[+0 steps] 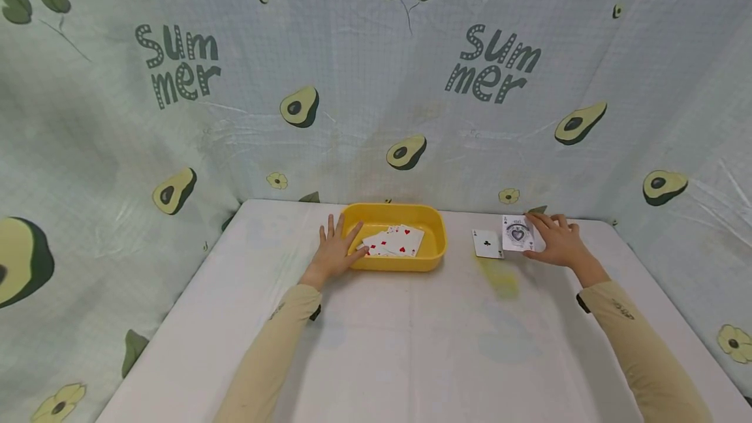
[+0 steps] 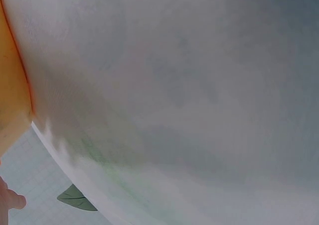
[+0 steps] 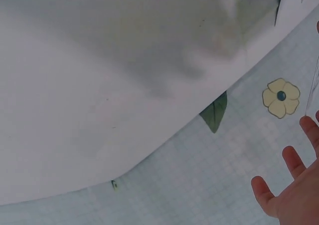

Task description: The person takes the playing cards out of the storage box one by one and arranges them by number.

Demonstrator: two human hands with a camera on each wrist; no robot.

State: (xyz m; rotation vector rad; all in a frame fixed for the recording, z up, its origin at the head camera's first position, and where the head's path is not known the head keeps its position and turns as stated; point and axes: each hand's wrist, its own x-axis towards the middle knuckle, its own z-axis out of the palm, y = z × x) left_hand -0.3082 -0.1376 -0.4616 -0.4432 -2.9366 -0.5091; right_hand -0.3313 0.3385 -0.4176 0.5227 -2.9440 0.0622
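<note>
My left hand point(image 1: 335, 253), fingers spread, rests at the left side of a yellow tray point(image 1: 437, 240). Several playing cards point(image 1: 396, 241) with red pips lie overlapping inside it. The tray's wall point(image 2: 12, 80) shows at the edge of the left wrist view, with a fingertip below it. Over on the right, my right hand point(image 1: 558, 243) pinches an ornate ace of spades point(image 1: 517, 234) between thumb and fingers, its face toward me. Just left of that card, an ace of clubs point(image 1: 487, 244) lies face up on the table. In the right wrist view, other fingers point(image 3: 294, 161) extend away from the card.
A white-covered table point(image 1: 411, 344) spans the area under both arms. Behind it hangs a pale cloth point(image 1: 352, 70) printed with avocados, flowers and lettering, close to the table's back edge and along both sides. A faint yellow stain point(image 1: 502, 282) marks the tabletop below the cards.
</note>
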